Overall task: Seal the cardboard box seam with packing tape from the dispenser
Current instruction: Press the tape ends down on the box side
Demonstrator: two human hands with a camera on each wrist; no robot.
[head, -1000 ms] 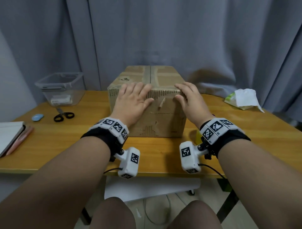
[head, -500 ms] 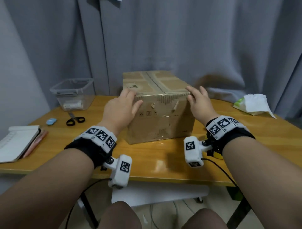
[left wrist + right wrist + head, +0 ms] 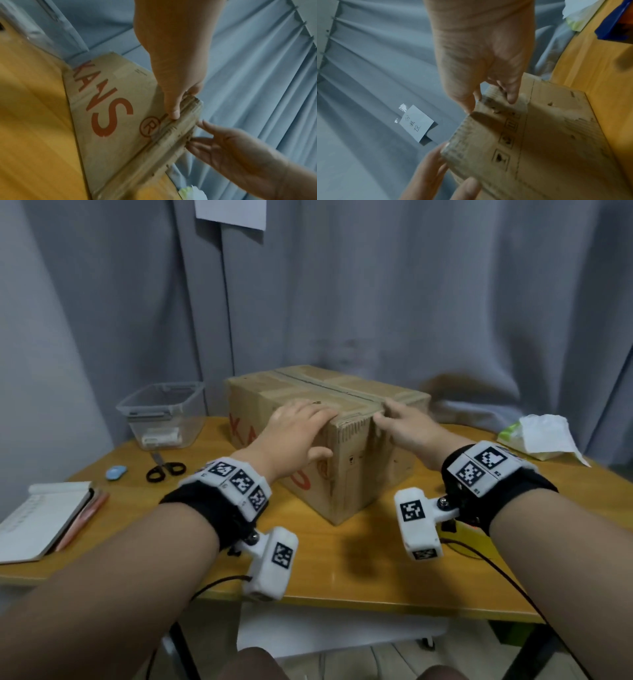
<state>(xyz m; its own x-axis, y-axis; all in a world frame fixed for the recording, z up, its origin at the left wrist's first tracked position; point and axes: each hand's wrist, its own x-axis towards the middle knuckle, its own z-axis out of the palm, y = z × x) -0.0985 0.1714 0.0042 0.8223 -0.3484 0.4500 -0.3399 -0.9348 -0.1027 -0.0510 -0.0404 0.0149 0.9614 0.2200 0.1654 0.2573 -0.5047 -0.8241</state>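
Note:
A brown cardboard box point(image 3: 356, 467) stands on the wooden table point(image 3: 342, 559) with one corner turned towards me. A dark seam point(image 3: 329, 390) runs along its closed top flaps. Red letters point(image 3: 102, 111) mark its left side. My left hand point(image 3: 318, 433) lies over the near top corner, fingers flat on top and thumb point(image 3: 173, 112) against the side. My right hand point(image 3: 385, 414) touches the top edge of the right-hand face with straight fingers. A blue and orange object point(image 3: 614, 27) lies on the table to the right, mostly out of view.
At the back left are a clear plastic bin point(image 3: 164, 412), black scissors point(image 3: 164, 470) and a small blue object point(image 3: 116, 473). A notebook point(image 3: 41, 518) lies at the left edge. A tissue pack point(image 3: 541, 436) sits at the back right. Grey curtains hang close behind.
The box has turned counterclockwise under both hands, from facing me squarely to corner-first, and its red-lettered side now shows. Both hands stayed on its top edge.

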